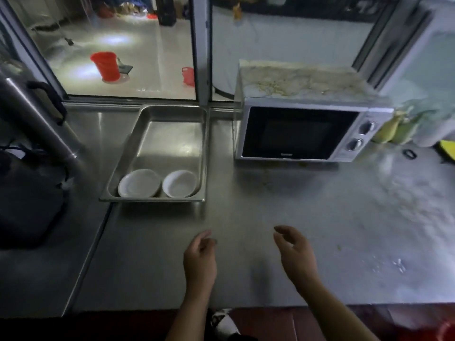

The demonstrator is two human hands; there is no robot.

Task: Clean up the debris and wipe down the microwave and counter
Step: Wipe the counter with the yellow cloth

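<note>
A silver microwave [302,132] stands at the back right of the steel counter [270,205], its door closed. Yellowish debris [290,81] is strewn over its top. Small crumbs [267,179] lie on the counter just in front of it, and white smears [413,198] cover the counter's right side. My left hand [200,260] and my right hand [294,257] hover side by side over the counter's near edge. Both have loosely curled fingers and hold nothing.
A steel tray [170,134] with two white dishes [139,183] sits left of the microwave. A dark pot [27,193] and a steel pipe [37,116] stand at the left. Green-yellow bottles [394,130], a black ring [409,153] and a yellow item [448,149] lie at the right.
</note>
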